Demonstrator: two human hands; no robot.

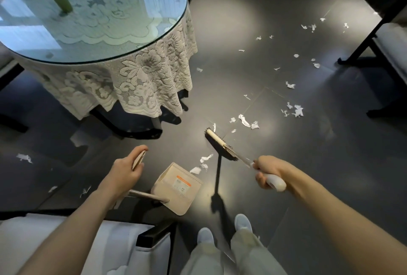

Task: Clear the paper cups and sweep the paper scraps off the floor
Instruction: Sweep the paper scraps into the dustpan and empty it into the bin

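**Sweeping scraps toward the pan**

Gripping the broom (220, 144) by its pale handle with the right hand (267, 175), and clasping the top of the dustpan (178, 189) handle in the left hand (126, 172). Probably mid-sweep. Next, needs the nearest paper scraps (206, 158) drawn left into the pan, then a reach right and far for the scattered rest. Shows an orange-and-white label on the pan (print too small to read).

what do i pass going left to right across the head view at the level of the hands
far-left paper scrap → left hand → dustpan → broom head → right hand
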